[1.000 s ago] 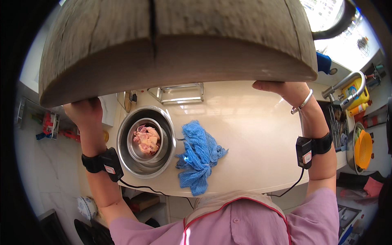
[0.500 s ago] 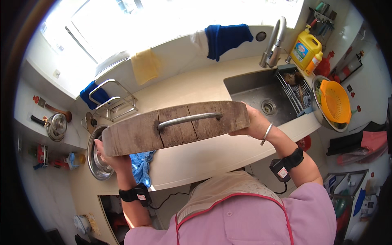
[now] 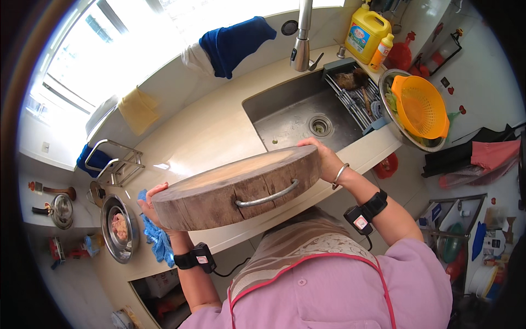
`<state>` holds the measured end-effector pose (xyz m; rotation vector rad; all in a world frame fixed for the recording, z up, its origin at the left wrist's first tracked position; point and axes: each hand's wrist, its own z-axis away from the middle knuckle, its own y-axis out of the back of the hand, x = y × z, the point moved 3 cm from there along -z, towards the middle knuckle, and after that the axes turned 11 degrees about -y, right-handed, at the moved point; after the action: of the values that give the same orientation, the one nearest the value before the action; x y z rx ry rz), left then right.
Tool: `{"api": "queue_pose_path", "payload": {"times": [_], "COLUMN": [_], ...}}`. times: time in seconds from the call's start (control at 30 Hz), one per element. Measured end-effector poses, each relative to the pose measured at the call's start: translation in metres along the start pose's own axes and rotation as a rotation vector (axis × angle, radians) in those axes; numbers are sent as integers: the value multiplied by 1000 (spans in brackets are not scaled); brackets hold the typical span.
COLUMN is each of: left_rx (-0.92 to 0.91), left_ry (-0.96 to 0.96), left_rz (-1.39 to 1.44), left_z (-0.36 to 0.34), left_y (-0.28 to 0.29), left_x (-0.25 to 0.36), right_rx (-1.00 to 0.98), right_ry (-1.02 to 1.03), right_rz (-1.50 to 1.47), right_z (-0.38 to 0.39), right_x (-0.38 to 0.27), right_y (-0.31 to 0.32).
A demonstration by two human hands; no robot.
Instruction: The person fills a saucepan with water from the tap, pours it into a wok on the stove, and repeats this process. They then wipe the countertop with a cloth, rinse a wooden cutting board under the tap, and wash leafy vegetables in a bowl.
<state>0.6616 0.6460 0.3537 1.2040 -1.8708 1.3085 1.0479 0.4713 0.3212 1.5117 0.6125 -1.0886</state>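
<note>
A thick round wooden chopping block [image 3: 241, 192] with a curved metal handle [image 3: 267, 198] on its near side is held up over the counter, its pale top partly showing. My left hand [image 3: 152, 206] grips its left edge, fingertips at the upper rim. My right hand [image 3: 322, 158] clasps the right edge, fingers curled over the top. Just left of my left hand a steel bowl [image 3: 105, 230] contains pinkish meat [image 3: 119, 227]. A blue cloth [image 3: 157, 241] lies between that bowl and the block.
Behind the block is a steel sink [image 3: 274, 118] with a faucet [image 3: 301, 52] and a drying rack [image 3: 350, 101]. An orange colander [image 3: 419, 107] sits in a large bowl at the right, near a yellow jug [image 3: 367, 35]. A metal rack [image 3: 118, 162] stands at the back left.
The chopping block has tipped so its top face shows, and it has come lower and nearer to me with both hands on it. My view has shifted to the right.
</note>
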Motion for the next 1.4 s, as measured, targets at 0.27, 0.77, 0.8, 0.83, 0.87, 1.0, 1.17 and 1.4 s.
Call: {"api": "queue_pose_path", "payload": {"times": [0.27,0.77,0.8,0.83,0.87,1.0,1.17,1.4], "left_rx": [232,427,423,407,442,471,400,74], "left_ry": [626,900,898,887,886,838,787,756], "left_rz": [161,62,52,67,18,-32,-30,-28], "left_z": [10,122,122,122,123,122,118,103], "left_y": [-9,-23,-29,-35,-41,-66,-113,-197], "left_x": [29,-46,-46,-45,-43,-47,-68,-122], "right_rx": [-24,-289,-347,-447,-556,-610,-316,-119], "right_ry": [85,105,-8,-70,-224,-485,-412,-679], "right_rz": [48,-67,-32,-235,-402,-860,-385,-554], "right_z": [-25,-99,-103,-107,-108,-123,-148,-145], "right_x": [-18,62,70,75,81,96,125,208], "right_y": [13,27,32,38,45,47,37,90]}}
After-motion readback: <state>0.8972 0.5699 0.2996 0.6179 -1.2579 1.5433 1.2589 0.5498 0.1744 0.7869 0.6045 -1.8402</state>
